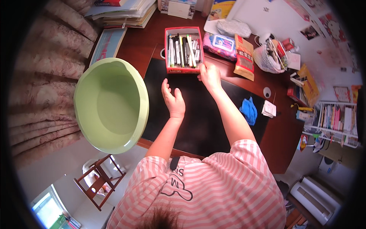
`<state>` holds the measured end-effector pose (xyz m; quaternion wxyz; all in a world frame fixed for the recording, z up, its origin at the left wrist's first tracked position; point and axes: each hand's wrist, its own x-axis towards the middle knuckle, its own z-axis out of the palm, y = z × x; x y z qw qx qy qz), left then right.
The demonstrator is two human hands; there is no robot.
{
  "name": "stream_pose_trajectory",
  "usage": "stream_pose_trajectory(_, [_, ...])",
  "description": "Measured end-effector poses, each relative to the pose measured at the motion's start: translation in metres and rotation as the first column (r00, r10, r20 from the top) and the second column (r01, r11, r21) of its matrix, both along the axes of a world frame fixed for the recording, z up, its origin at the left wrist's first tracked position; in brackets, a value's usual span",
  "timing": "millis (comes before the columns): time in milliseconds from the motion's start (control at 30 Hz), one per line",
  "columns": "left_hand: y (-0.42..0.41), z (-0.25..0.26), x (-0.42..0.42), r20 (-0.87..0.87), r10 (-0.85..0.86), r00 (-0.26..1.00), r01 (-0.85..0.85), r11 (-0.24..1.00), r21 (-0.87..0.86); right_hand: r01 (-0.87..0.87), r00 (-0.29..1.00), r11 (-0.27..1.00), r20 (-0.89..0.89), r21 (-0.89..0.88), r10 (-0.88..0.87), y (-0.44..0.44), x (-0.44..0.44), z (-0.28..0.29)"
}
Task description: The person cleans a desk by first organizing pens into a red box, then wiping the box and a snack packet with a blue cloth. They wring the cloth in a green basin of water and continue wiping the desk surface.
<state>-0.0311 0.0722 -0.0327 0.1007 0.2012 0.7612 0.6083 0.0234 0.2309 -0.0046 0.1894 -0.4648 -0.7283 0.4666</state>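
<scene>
A red-edged cardboard box (185, 70) full of pens and markers (183, 51) stands on the desk in front of me. My right hand (210, 75) is at the box's near right corner, its fingers bent against it. Just short of the box's near left corner, my left hand (173, 100) hovers above the black desk mat (197, 120), fingers apart and holding nothing. To the left is a large green plastic basin (114, 100) with what looks like water in it. A crumpled blue cloth (249, 111) lies on the mat's right part.
Behind the box on the right are a pack of wet wipes (220, 45), a brown snack bag (244, 57) and a striped fabric basket (266, 58). Folded tissues (268, 108) lie near the blue cloth. Paper stacks (128, 20) stand back left, beside the curtain (51, 63).
</scene>
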Motion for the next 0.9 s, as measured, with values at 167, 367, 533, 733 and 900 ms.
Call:
stream_pose_trajectory(167, [0.017, -0.004, -0.013, -0.229, -0.002, 0.973, -0.018, 0.996, -0.085, 0.039, 0.992, 0.997, -0.126, 0.066, -0.031, 0.024, -0.057, -0.011])
stream_pose_trajectory(367, [0.042, -0.013, -0.025, -0.281, 0.051, 0.958, -0.091, 0.987, -0.133, 0.063, 0.994, 0.994, -0.098, 0.089, -0.054, 0.039, -0.113, -0.022])
stream_pose_trajectory(533, [0.034, -0.031, -0.032, -0.416, -0.068, 0.907, -0.080, 0.942, -0.326, 0.120, 0.988, 0.983, -0.118, 0.141, -0.103, 0.045, -0.151, -0.036])
stream_pose_trajectory(733, [0.036, -0.028, -0.029, -0.463, -0.193, 0.865, -0.054, 0.881, -0.469, 0.040, 0.950, 0.942, -0.279, -0.333, -0.139, 0.057, -0.168, -0.034])
stream_pose_trajectory(900, [0.036, -0.027, -0.028, -0.459, -0.196, 0.867, -0.051, 0.880, -0.472, 0.012, 0.904, 0.817, -0.342, -0.576, -0.254, 0.060, -0.177, -0.033])
